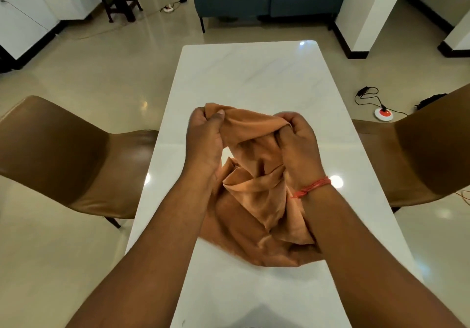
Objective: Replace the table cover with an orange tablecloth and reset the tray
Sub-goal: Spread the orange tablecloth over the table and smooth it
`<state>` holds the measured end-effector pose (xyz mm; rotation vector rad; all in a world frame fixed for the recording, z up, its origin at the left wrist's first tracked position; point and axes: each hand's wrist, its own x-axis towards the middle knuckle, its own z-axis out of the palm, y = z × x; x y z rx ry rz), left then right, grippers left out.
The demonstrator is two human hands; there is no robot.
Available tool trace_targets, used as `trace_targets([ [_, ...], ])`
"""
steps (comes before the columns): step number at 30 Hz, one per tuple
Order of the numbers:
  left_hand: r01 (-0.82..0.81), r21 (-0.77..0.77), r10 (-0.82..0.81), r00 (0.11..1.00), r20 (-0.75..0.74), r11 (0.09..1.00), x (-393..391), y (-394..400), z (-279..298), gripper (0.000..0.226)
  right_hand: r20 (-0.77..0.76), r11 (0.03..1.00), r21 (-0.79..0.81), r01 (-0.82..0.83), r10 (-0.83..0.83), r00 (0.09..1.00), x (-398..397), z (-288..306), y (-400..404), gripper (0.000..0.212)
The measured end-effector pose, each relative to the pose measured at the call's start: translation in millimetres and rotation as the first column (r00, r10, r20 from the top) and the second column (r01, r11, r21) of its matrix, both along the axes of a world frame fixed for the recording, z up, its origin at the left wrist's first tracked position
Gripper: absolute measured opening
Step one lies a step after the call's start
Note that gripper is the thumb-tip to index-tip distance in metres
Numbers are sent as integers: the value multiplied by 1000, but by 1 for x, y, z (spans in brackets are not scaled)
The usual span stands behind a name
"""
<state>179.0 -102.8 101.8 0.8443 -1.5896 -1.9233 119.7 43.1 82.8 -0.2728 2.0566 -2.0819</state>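
Low in the frame, the white desk [254, 73] is seen bare, and the bunched orange tablecloth [254, 200] is gripped mid-frame by the left hand [203, 134] and right hand [297, 139], not yet spread, with no tray seen.

Single head-worn view, looking forward and down, close above the table [254, 73], wide-angle

You have bare table [254, 73] ahead; the bunched cloth [254, 200] sits near you, chairs [63, 149] on both sides.
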Motion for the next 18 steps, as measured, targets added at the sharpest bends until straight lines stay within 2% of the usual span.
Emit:
trace_targets([
  [1,-38,-24,38,999,14,999,-1,-3,3,9,-91,988,105,-113,123,988,-6,6,5,17],
  [2,-66,-53,68,997,29,996,-1,-6,5,8,-165,934,294,-205,261,951,-13,10,9,19],
  [3,-90,-62,91,996,23,994,-2,-8,9,9,-204,832,501,-239,382,901,-20,10,11,22],
  [4,-114,-52,114,993,1,992,-2,-10,12,10,-226,718,667,-200,451,863,-26,6,12,22],
  [5,-140,-34,139,990,-28,990,-3,-11,15,11,-262,640,760,-114,462,847,-33,-2,14,20],
  [7,-194,37,197,975,-101,980,-3,-15,26,12,-343,590,805,62,376,861,-45,-22,24,19],
  [10,-296,270,353,915,-197,916,1,-35,38,17,-326,484,857,175,247,913,-60,-49,50,22],
  [12,-372,367,461,866,-193,853,8,-55,37,18,-334,413,882,227,210,919,-71,-58,67,24],
  [15,-456,418,550,824,-137,786,17,-72,25,21,-393,381,871,311,158,906,-93,-53,79,21],
  [18,-531,453,621,781,-65,716,24,-87,10,23,-360,351,886,303,110,926,-114,-48,90,20],
])
